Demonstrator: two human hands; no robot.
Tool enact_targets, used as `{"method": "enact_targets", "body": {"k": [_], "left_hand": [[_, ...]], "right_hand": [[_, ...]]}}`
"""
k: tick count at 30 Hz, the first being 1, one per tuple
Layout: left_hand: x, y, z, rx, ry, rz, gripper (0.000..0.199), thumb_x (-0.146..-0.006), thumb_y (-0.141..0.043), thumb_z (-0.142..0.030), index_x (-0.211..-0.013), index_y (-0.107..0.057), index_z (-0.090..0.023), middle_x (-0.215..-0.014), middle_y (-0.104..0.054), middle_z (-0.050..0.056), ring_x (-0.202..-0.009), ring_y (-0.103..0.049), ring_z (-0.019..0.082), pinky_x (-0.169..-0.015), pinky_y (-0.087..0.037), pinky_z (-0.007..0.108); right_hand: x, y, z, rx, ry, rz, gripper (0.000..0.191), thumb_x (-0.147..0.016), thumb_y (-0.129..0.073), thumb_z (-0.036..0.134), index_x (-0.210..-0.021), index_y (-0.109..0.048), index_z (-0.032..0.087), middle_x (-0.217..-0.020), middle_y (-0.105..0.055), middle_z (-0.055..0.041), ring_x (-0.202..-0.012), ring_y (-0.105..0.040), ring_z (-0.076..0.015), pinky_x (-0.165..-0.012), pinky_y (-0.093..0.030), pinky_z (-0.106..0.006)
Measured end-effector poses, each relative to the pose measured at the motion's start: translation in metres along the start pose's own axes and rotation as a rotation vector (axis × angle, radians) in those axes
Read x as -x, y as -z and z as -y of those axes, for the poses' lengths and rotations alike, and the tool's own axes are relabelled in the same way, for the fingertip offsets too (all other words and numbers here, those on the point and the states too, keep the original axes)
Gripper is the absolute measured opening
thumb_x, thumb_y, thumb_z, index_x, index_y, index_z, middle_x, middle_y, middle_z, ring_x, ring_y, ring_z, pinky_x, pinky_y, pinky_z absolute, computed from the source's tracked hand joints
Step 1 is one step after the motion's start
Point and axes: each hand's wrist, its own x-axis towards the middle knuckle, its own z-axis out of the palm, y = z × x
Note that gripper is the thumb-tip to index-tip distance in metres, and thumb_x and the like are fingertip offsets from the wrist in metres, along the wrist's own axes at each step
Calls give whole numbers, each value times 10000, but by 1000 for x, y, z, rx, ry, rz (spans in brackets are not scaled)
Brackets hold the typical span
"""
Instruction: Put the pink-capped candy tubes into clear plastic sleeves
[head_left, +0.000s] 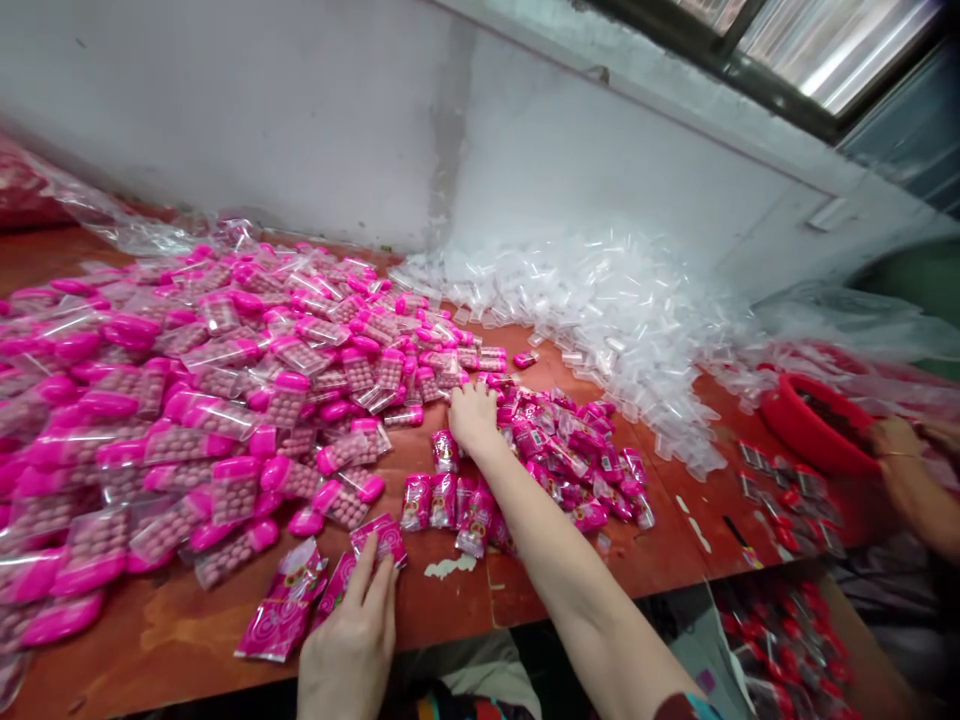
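My left hand is at the table's front edge, fingertips closed over a flat pink printed packet. Beside it lies a larger shiny pink pouch. Farther forward, my right hand has its fingers curled down on a pink-capped bottle at the edge of a heap; the fingers partly hide it. That heap holds many small clear bottles with pink caps, filled with pink balls. Small filled pink sachets are piled right of my right hand, and several more sachets stand in a row below it.
Empty clear plastic containers form a mound against the wall. At the right, another person's hand touches a red basin. Red-capped items lie near it, with more in a box below the table edge.
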Motion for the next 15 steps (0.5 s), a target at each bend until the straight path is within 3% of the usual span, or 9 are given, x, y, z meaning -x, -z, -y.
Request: {"method": "enact_targets", "body": {"k": [4, 8, 12, 15], "left_hand": [[1, 6, 12, 91, 34, -88, 447, -900, -434, -189, -1267, -655, -316, -1300, -644, 89, -660, -687, 180, -474, -490, 260], [-3, 11, 20, 22, 39, -137, 413, -917, -460, -204, -1271, -650, -301, -1184, -678, 88, -612, -649, 146, -481, -465, 243], [-7, 15, 16, -35, 48, -125, 354, -929, -463, -182, -1192, -696, -229, -1114, -669, 88, -575, -617, 124, -443, -415, 239], [-4, 22, 9, 95, 86, -136, 316, -920, -497, -184, -1149, -713, -215, -1107, -640, 98, -711, -649, 159, -487, -437, 232]], "right_hand": [[-4, -7, 5, 33, -2, -2, 294, -877, -444, 100, -1094, -641, 84, -1165, -630, -207, -1153, -498, -329, -984, -302, -504], [31, -1, 4, -49, 76, -134, 301, -870, -510, 194, -1141, -621, 127, -1148, -629, -163, -1125, -492, -309, -1011, -274, -500], [83, 4, -4, -553, 128, -290, 228, -875, -530, 233, -1067, -638, 174, -1000, -642, -87, -981, -552, -236, -933, -391, -410], [127, 1, -9, -1117, 38, -250, 171, -869, -577, 282, -1008, -620, 192, -1010, -651, -67, -952, -596, -203, -890, -461, -366]]}}
